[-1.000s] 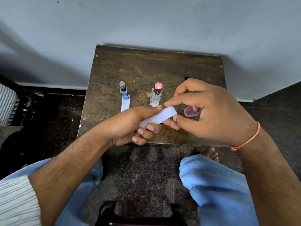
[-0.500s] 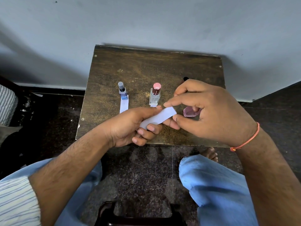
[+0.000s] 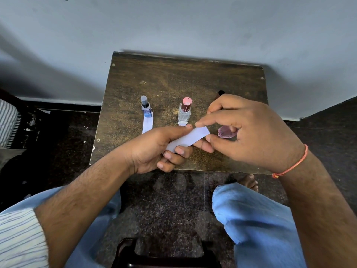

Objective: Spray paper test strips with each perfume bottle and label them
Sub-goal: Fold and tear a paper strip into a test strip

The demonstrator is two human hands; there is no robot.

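My left hand point(image 3: 158, 149) grips one end of a white paper strip point(image 3: 190, 139) above the near edge of the small wooden table point(image 3: 173, 78). My right hand point(image 3: 251, 132) curls round a pink perfume bottle point(image 3: 227, 131), its index finger lying over the strip's free end. A blue bottle point(image 3: 145, 107) with a grey cap stands on a second white strip point(image 3: 147, 124) at the left. A clear bottle point(image 3: 185, 112) with a pink cap stands in the middle, a strip's end showing beneath it.
The table stands against a grey wall point(image 3: 173, 24). A dark object point(image 3: 220, 93) peeks out behind my right hand. My knees in blue trousers point(image 3: 257, 219) and a bare foot point(image 3: 249, 182) are below, with a dark stool point(image 3: 164, 254) between them.
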